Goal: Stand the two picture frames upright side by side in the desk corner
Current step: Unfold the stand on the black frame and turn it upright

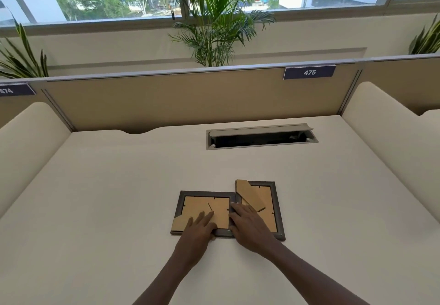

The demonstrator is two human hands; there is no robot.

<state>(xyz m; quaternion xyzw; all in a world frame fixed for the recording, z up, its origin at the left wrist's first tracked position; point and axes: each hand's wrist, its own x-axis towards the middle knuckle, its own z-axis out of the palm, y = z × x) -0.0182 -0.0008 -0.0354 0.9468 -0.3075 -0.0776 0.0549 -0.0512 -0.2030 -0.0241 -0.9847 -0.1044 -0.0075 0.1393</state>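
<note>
Two grey picture frames lie face down and side by side on the cream desk (119, 197), brown backing boards up. The left frame (190, 206) lies in landscape, its cardboard stand folded out at its lower left corner. The right frame (271, 200) lies in portrait, its stand raised off the backing. My left hand (200, 227) rests flat on the left frame's lower right part, fingers spread. My right hand (247, 226) lies on the right frame's lower left, fingers at the seam between the two frames. Neither hand visibly grips a frame.
A cable hatch (262, 137) with its lid open sits in the desk at the back right. A tan partition (190, 97) labelled 475 closes the back; cream side dividers (390, 143) flank both sides. Potted plants stand behind the partition under the windows.
</note>
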